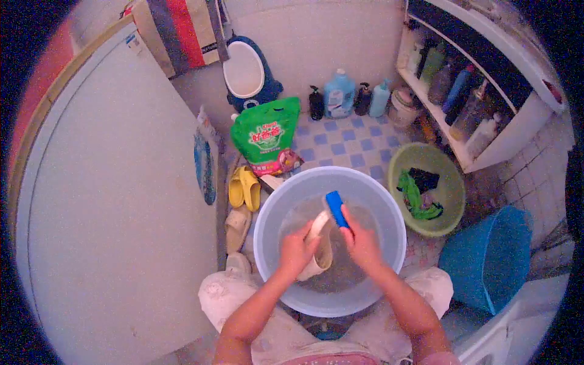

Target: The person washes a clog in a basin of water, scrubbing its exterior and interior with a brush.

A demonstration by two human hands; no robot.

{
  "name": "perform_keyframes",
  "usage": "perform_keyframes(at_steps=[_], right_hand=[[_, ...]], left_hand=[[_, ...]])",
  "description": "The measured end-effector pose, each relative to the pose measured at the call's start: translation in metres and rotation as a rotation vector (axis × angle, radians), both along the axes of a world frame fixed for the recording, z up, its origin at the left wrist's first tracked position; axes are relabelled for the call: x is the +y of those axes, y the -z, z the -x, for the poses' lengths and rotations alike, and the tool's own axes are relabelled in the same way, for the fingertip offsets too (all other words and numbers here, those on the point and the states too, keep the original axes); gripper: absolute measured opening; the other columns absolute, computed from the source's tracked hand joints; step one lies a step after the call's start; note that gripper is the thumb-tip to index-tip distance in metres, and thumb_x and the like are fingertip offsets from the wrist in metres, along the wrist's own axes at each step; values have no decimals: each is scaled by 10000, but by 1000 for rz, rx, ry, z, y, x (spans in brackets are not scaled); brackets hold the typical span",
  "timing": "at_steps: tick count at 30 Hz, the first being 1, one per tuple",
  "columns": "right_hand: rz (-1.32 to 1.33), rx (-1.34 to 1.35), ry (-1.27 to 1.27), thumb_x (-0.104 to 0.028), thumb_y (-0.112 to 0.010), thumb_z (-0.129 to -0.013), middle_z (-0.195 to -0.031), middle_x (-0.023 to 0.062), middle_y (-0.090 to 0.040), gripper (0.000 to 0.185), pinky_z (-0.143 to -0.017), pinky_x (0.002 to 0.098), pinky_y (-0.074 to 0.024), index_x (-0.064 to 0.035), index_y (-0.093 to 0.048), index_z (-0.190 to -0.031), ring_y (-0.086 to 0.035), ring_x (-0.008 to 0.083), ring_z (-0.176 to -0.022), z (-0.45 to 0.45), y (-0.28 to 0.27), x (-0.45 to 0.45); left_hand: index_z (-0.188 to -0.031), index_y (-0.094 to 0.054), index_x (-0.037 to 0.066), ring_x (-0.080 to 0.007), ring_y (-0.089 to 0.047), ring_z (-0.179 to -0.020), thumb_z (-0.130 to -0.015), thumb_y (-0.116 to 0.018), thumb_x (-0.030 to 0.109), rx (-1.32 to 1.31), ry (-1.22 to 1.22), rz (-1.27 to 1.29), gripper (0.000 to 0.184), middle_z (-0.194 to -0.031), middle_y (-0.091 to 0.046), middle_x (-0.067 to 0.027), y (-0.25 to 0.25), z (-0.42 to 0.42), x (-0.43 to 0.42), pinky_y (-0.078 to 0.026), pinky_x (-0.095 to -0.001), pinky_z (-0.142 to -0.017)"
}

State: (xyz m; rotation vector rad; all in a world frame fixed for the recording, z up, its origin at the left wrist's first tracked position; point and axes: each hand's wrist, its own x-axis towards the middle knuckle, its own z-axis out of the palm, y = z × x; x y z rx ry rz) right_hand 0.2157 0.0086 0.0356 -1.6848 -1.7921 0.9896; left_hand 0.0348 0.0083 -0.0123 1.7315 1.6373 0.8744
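Note:
Over a large pale basin (pixel 265 267) between the person's knees, my left hand (pixel 297 248) is closed around a cream-coloured shoe (pixel 322 254), which is tilted above the murky water. My right hand (pixel 360 241) grips a blue brush (pixel 334 204), its fingers wrapped round the lower part. The top of the brush is close to the upper edge of the shoe. Whether the bristles touch the shoe cannot be made out. My left palm hides part of the shoe.
A green basin (pixel 398 159) with clothes and a blue tub (pixel 468 267) stand at the right. Behind are a green detergent bag (pixel 266 137), bottles (pixel 339 97) and a shelf (pixel 438 100). Yellow slippers (pixel 244 187) lie beside the white door (pixel 115 201).

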Motion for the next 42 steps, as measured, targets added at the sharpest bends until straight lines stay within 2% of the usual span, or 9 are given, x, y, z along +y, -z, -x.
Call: perform_keyframes(at_steps=[3, 5, 15, 24, 27, 29, 33, 35, 42], right_hand=[[-18, -68, 53, -166, -533, -892, -978, 240, -606, 525, -739, 386, -482, -236, -364, -1384, -624, 381, -835, -5, 20, 6], [-233, -68, -8, -243, -497, -911, -828, 231, -631, 535, -639, 488, -484, -242, -300, -1408, -614, 414, -689, -3, 35, -6], [-178, 50, 15, -246, -493, -912, -900, 245, -627, 551, -661, 494, -488, -254, -277, -1419, -620, 421, -713, -1, 29, -1], [-218, 115, -53, -239, -494, -912, -968, 254, -614, 553, -656, 490, -491, -238, -275, -1421, -618, 426, -720, 1, 26, -6], [-89, 108, 6, -162, -500, -908, -1084, 247, -585, 512, -818, 399, -470, -212, -343, -1393, -613, 389, -921, 2, 18, -5], [-144, 6, -110, -240, -469, -926, -947, 274, -613, 554, -693, 485, -484, -240, -242, -1431, -617, 435, -779, 10, 10, -15], [-107, 113, -127, -248, -467, -928, -903, 276, -618, 553, -689, 489, -480, -235, -241, -1432, -619, 430, -767, 12, -1, -19], [16, 85, 40, -168, -486, -921, -1084, 230, -591, 507, -777, 393, -473, -206, -328, -1401, -624, 370, -885, 5, 22, -6], [19, 19, -23, -158, -485, -920, -1072, 225, -596, 509, -773, 383, -472, -212, -330, -1401, -626, 367, -877, 13, 1, -16]], left_hand=[[-1191, -561, 31, -364, -621, -882, -767, -665, 201, -58, -16, -45, 469, -974, -631, -222, -3, 8, 3, -491, -401, -766], [-1192, -559, 28, -361, -622, -886, -764, -669, 195, -59, -16, -47, 473, -980, -631, -221, -3, 11, 3, -491, -394, -771], [-1212, -552, 59, -277, -663, -865, -778, -659, 197, -45, -15, -1, 468, -990, -659, -179, -19, 10, 3, -517, -355, -756], [-1278, -489, 100, -327, -620, -926, -771, -628, 105, -191, -41, 32, 526, -1086, -606, -201, -8, 15, 4, -486, -396, -796], [-1285, -487, 102, -322, -618, -932, -776, -625, 102, -75, -2, -10, 528, -1101, -601, -203, -14, 18, 4, -482, -385, -805], [-1285, -489, 102, -320, -618, -941, -773, -629, 97, -46, 1, 4, 531, -1102, -603, -201, -17, 17, 3, -482, -377, -812], [-1275, -499, 99, -321, -609, -990, -773, -635, 99, -159, -59, 92, 521, -1115, -602, -198, -5, 11, 0, -476, -362, -839], [-1276, -499, 100, -319, -604, -1007, -777, -631, 108, -212, -33, 33, 516, -1126, -597, -199, 3, 14, 4, -474, -361, -847], [-1269, -507, 98, -302, -613, -1000, -768, -637, 90, -128, -2, -49, 517, -1129, -599, -194, -8, 15, 2, -482, -346, -837]])
